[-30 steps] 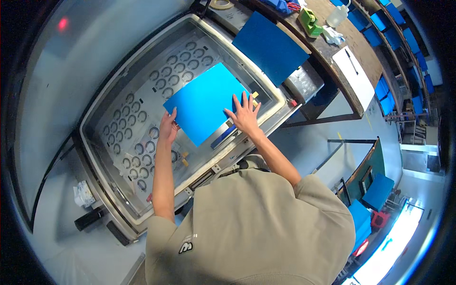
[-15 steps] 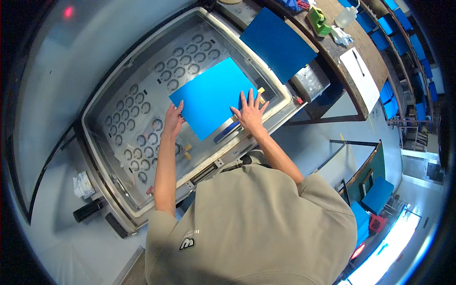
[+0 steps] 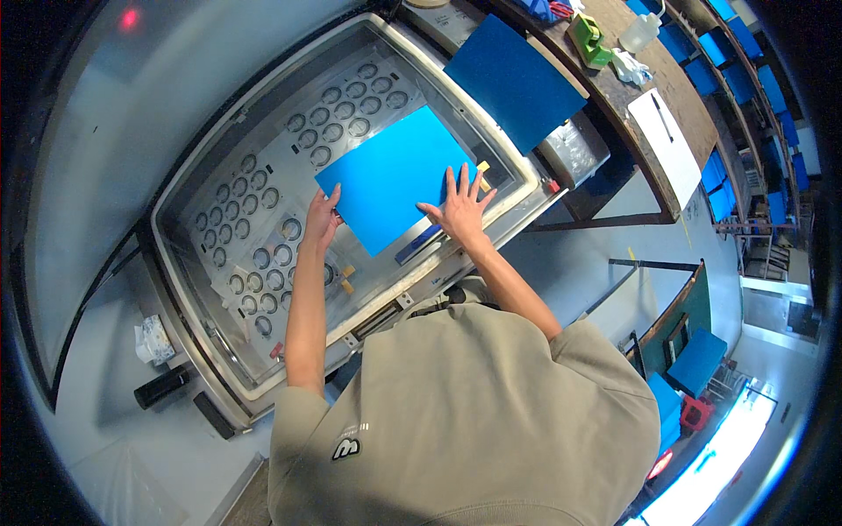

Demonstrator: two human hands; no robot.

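A bright blue rectangular sheet [image 3: 390, 180] lies at a slant over the glass bed [image 3: 289, 342] of a framed machine. My left hand [image 3: 324, 219] pinches its left corner, the thumb on top and the fingers partly hidden beneath. Flat and spread, my right hand [image 3: 462, 210] rests at the sheet's right edge, its thumb stretched toward the sheet. Under the glass or on it, I cannot tell which, lies a clear film [image 3: 250, 206] with rows of dark rings. Small yellow tape pieces [image 3: 348, 279] sit near the sheet's lower side.
A pale raised frame [image 3: 517, 188] borders the bed. Beyond its right side lies a darker blue sheet [image 3: 513, 83]. The wooden table [image 3: 605, 92] holds a green tape dispenser [image 3: 589, 42], a squeeze bottle [image 3: 640, 32] and white paper [image 3: 664, 149] with a pen.
The blue sheet has shifted very slightly up and right. My right thumb has spread farther from the fingers, while my left hand keeps its hold on the corner.
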